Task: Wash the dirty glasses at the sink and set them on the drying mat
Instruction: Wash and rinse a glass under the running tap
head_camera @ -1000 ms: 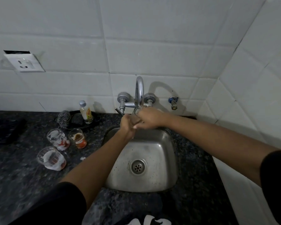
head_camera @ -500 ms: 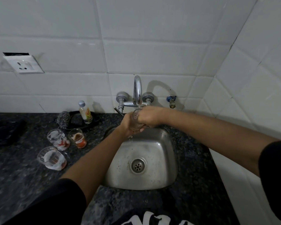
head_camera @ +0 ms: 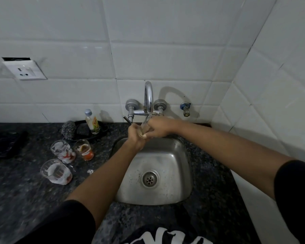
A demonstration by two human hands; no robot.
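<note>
Both hands, left [head_camera: 136,136] and right [head_camera: 158,126], clamp 1 glass [head_camera: 144,128] under the tap [head_camera: 148,95]; wet, it could slip into the sink [head_camera: 174,155].

Dim, soft picture: faucet [head_camera: 148,95] casts a curved wall shadow, tile lines bow at the edges.

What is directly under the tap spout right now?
A clear glass, gripped by the left hand and right hand, above the sink. The fingers cover most of it, so its contents cannot be seen.
</note>
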